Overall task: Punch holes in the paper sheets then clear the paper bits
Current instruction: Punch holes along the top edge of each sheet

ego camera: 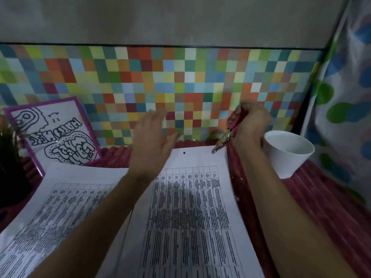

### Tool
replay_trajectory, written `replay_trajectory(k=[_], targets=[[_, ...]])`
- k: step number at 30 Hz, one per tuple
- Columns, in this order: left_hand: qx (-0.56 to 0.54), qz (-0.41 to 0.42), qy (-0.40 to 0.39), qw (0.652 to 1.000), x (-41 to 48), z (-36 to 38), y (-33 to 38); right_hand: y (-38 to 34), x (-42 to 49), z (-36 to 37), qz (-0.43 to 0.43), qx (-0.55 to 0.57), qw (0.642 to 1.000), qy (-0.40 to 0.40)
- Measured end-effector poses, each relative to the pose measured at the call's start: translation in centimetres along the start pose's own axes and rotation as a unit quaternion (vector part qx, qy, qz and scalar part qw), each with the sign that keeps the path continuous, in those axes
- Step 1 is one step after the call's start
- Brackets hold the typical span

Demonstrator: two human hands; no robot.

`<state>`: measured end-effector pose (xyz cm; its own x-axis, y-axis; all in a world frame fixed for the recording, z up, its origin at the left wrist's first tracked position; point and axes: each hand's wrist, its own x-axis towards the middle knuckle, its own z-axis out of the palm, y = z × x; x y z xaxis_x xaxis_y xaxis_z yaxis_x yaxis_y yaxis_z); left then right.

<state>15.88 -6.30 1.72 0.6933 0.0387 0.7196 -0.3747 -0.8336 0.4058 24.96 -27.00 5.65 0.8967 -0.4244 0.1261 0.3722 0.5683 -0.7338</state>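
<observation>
Two bare hands are working over the paper. The fingers [247,107] of the right hand [251,121] are curling tight around the pink handles of a metal plier-type hole punch [222,140], squeezing them. The punch's silver tip is pointing down and to the left, closing over the far right corner of a white printed sheet with a black table on it [190,207]. The fingers [156,117] of the left hand [152,137] are spreading straight and apart, gripping nothing. That hand is blurring with motion as it hovers at the sheet's far left corner, and whether it is touching the paper I cannot tell. One small round hole [184,152] is showing near the sheet's far edge, between the two hands. A few tiny white paper bits [241,178] are lying on the dark red ribbed cloth [321,197] covering the bench, just beside the sheet's right edge. Another printed sheet [60,207] is lying to the left, angled, partly under the left forearm. A white tapered cup [287,153] is standing upright near the right wrist. A purple-framed black line drawing [54,133] is leaning against the multicoloured checkered wall [180,87], with a dark leafy plant [8,157] at the left edge and a dotted curtain [341,97] hanging on the right.
</observation>
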Motion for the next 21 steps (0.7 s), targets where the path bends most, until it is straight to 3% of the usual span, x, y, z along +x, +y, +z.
replay_trajectory(k=[3,5,12,15,21], targets=[[-0.065,0.040,-0.224,0.972,1.2,2.0,3.1,0.1,-0.6,0.2,-0.019,0.006,1.000,-0.010],[-0.075,0.041,-0.284,0.955,1.4,3.7,3.4,-0.1,-0.9,0.3,-0.030,0.010,0.999,-0.014],[-0.151,-0.025,-0.253,0.955,1.3,5.2,3.7,-1.0,-0.9,-0.2,0.001,0.008,0.998,-0.057],[-0.140,-0.017,-0.224,0.964,1.4,5.1,4.1,-1.7,-0.8,-0.5,0.061,0.017,0.994,-0.093],[-0.103,0.034,-0.205,0.973,1.6,4.9,4.2,-3.1,-1.1,-0.6,0.097,-0.007,0.989,-0.113]])
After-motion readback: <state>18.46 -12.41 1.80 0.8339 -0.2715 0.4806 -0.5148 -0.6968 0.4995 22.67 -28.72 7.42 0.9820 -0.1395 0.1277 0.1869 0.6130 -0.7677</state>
